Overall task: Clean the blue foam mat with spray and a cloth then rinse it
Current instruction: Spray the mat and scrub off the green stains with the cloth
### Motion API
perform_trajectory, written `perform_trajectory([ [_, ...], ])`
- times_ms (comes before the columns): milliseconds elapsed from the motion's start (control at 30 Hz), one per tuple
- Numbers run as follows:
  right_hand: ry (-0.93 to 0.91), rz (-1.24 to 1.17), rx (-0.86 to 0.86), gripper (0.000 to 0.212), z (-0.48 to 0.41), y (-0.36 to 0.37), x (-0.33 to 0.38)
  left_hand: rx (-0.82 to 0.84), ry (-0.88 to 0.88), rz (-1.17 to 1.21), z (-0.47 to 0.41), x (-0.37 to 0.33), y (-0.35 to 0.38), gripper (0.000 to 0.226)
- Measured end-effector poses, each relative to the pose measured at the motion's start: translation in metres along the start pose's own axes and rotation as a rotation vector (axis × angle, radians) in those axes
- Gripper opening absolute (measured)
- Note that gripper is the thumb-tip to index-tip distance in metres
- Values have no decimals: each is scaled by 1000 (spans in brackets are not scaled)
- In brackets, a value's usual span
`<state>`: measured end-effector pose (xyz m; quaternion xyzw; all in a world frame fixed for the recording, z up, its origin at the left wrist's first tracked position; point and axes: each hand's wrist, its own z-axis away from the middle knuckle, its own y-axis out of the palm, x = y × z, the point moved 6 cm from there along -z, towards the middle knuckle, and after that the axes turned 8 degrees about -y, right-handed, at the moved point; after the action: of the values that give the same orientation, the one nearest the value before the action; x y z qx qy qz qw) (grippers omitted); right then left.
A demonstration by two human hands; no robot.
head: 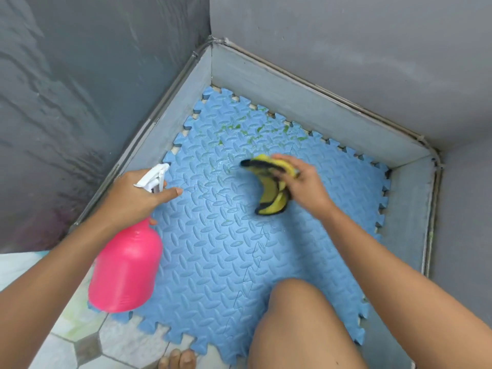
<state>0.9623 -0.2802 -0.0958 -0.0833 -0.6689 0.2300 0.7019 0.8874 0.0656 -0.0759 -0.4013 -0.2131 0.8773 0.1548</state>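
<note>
Blue foam mat: lies in grey corner, green stains near far edge. I log left hand gripping pink spray bottle, right hand clutching yellow cloth. Wiping step, I judge; next, cloth onto stains.

Green-stained blue foam mat flat on floor; pink spray bottle and yellow cloth above.

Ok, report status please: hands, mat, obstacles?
Left hand grips pink spray bottle. Right hand holds yellow cloth over blue mat. Green stains near far edge. Knee over near corner.
</note>
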Motion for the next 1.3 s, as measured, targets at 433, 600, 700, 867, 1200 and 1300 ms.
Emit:
perform_trajectory([
  [433, -99, 859, -25, 62, -33, -41, -65, 47, 30, -4, -2, -1, 12, 40],
  [600, 69, 839, -239, 48, -109, -5, -51, 18, 43, -34, -2, 0, 14, 40],
  [700, -207, 832, -65, 45, -116, 76, -8, -2, 46, -26, -2, 0, 13, 39],
  [867, -608, 742, 299, 44, 7, 152, 26, -47, 5, 45, -9, 7, 1, 41],
  [1200, 65, 744, -189, 39, -100, -34, -59, -48, 38, 96, -4, 6, 8, 34],
  [1300, -70, 595, -126, 43, -94, 35, -22, -54, 31, 104, -5, 4, 8, 33],
])
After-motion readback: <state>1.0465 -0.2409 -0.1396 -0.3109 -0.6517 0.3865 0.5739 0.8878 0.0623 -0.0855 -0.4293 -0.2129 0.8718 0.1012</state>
